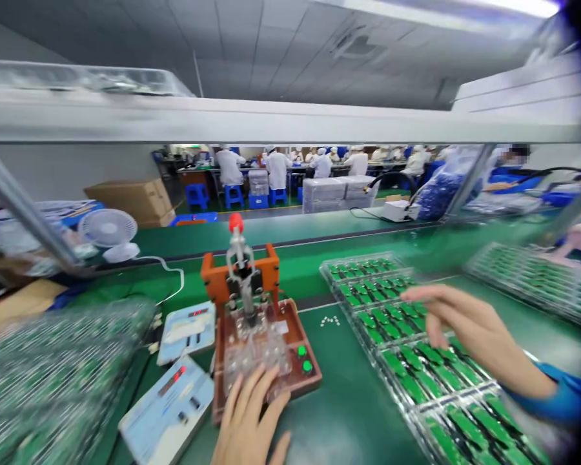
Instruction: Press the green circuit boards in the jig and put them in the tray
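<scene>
The left hand [249, 420] lies flat with fingers spread on the clear plastic nest at the front of the brown and orange test fixture [261, 352], gripping nothing. The fixture stands on the green workbench mat [348, 400]; a metal toggle clamp with a red knob [239, 268] rises upright from its orange back plate, and two green round buttons [304, 359] sit on its right edge. The right hand [465, 326], in a blue sleeve, hovers with loosely curled, open fingers over the long clear plastic tray of small green circuit boards [407, 342], which lies just right of the fixture; whether the fingertips touch a board cannot be told. Two pale blue control boxes [174, 394] lie left of the fixture, with a small white desk fan [109, 232] farther back
</scene>
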Motion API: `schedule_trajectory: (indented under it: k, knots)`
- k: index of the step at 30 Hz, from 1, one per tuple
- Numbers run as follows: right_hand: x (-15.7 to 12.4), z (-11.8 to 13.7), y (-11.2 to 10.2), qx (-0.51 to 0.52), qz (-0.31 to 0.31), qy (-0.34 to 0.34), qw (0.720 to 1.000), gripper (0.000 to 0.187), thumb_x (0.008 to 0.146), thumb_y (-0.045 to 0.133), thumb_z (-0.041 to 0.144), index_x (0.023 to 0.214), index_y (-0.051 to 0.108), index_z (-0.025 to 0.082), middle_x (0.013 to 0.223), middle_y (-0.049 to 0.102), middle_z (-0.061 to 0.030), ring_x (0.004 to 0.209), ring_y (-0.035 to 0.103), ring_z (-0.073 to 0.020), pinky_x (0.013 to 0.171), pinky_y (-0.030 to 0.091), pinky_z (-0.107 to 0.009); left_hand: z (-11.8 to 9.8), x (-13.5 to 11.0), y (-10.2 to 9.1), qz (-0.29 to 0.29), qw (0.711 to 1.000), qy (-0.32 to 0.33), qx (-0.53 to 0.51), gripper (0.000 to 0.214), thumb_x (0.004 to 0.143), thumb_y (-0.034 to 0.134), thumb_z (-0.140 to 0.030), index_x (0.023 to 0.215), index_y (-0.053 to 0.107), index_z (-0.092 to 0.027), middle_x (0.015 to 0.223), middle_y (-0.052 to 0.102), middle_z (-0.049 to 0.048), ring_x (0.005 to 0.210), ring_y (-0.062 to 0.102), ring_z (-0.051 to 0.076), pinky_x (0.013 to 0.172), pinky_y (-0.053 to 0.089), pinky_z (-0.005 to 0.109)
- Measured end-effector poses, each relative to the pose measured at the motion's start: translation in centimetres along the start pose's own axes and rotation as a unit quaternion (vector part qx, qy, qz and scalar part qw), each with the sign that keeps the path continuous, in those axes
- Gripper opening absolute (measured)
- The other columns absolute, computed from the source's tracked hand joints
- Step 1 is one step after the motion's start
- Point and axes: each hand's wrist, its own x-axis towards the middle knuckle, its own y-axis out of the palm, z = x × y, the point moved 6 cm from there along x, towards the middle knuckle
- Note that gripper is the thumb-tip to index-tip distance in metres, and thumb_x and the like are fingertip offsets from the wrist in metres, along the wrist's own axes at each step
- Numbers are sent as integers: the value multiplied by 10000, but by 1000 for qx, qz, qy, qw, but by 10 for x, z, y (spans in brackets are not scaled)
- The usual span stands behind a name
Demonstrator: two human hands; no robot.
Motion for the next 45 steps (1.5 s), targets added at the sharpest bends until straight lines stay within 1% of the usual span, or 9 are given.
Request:
schedule_trajectory:
  k: [3, 6, 11, 16, 20, 25, 32, 39, 45]
  knots:
    - [-56, 30, 62, 157, 124, 33, 979, 322, 1020, 579, 477, 1026, 776, 221, 659, 713, -51, 481, 673, -198, 446, 555, -284, 7, 3, -13, 25, 994, -71, -78, 335, 974, 564, -169, 1294, 621, -249, 1475, 597, 85, 1376, 552, 291, 1113, 504, 568]
    - [-102, 46, 114, 202, 208, 14, 957, 334, 1030, 586, 507, 953, 796, 259, 1003, 778, -91, 687, 760, -202, 587, 634, -277, 14, -2, -34, -19, 978, -121, -170, 203, 1027, 542, -192, 1200, 634, -243, 1361, 668, 79, 1320, 591, 261, 1137, 475, 554]
    - [-155, 22, 182, 67, 274, -58, 958, 261, 1073, 523, 402, 1051, 769, 316, 1149, 748, -48, 1119, 709, -227, 985, 595, -328, 25, -42, -49, -37, 950, -187, -246, 138, 1000, 611, -166, 1107, 668, -230, 1081, 746, 47, 1014, 700, 193, 901, 580, 346]
    - [-170, -11, 225, -51, 272, -75, 958, 201, 1028, 606, 386, 1168, 725, 304, 1378, 664, -62, 1353, 564, -295, 1155, 481, -493, 6, -73, -46, 21, 954, -134, -269, 121, 974, 651, -174, 1078, 692, -220, 1111, 751, 56, 1016, 681, 207, 892, 581, 355]
    - [-165, -11, 238, -112, 307, -79, 942, 255, 942, 746, 346, 1183, 704, 275, 1426, 643, -59, 1397, 511, -317, 1175, 438, -539, -1, -80, -33, 90, 956, -142, -240, 209, 947, 692, -228, 1155, 688, -223, 1323, 697, 87, 1203, 626, 284, 996, 567, 470]
    - [-160, -8, 243, -127, 317, -90, 935, 187, 930, 767, 281, 1106, 709, 254, 1351, 691, -50, 1340, 550, -301, 1132, 463, -505, 1, -80, -20, 149, 945, -168, -238, 161, 917, 704, -202, 1076, 679, -212, 1350, 692, 84, 1281, 589, 310, 1046, 539, 508]
    - [-152, 3, 231, -29, 274, -103, 956, 159, 928, 731, 281, 1086, 730, 270, 1278, 723, -66, 1196, 666, -277, 1048, 546, -447, 0, -79, -21, 144, 947, -161, -240, 149, 934, 689, -213, 1081, 664, -214, 1296, 710, 88, 1251, 616, 290, 1026, 547, 470]
    - [-64, 33, 212, -52, 144, -221, 963, 203, 967, 641, 314, 1148, 690, 234, 1196, 732, -101, 1069, 695, -263, 872, 607, -388, 1, -80, -21, 137, 951, -149, -235, 179, 962, 678, -244, 1139, 663, -222, 1310, 695, 95, 1235, 625, 298, 1019, 557, 492]
    - [-22, 35, 235, -94, 158, -276, 943, 228, 876, 658, 225, 1092, 730, 233, 1117, 754, -89, 1053, 649, -302, 941, 545, -493, 3, -81, -22, 124, 949, -160, -242, 210, 941, 707, -224, 1148, 676, -219, 1301, 701, 96, 1228, 628, 300, 1020, 566, 496]
